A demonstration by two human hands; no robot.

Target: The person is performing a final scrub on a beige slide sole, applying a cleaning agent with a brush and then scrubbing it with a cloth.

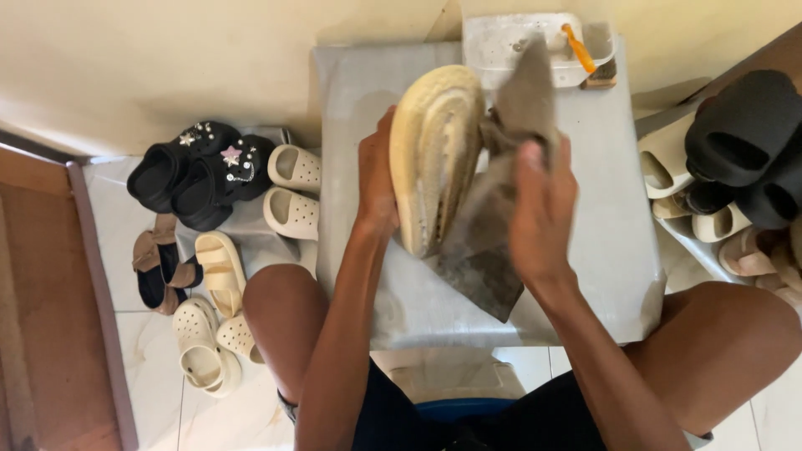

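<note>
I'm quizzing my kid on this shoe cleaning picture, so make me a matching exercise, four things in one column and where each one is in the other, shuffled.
Things:
1. cream shoe
2. grey cloth
3. black clogs
4. white tub

Places:
A. on the floor, left of the table
B. at the table's far edge
C. in the left hand, sole up
D. in the right hand

Pairs: 1-C, 2-D, 3-A, 4-B
</note>
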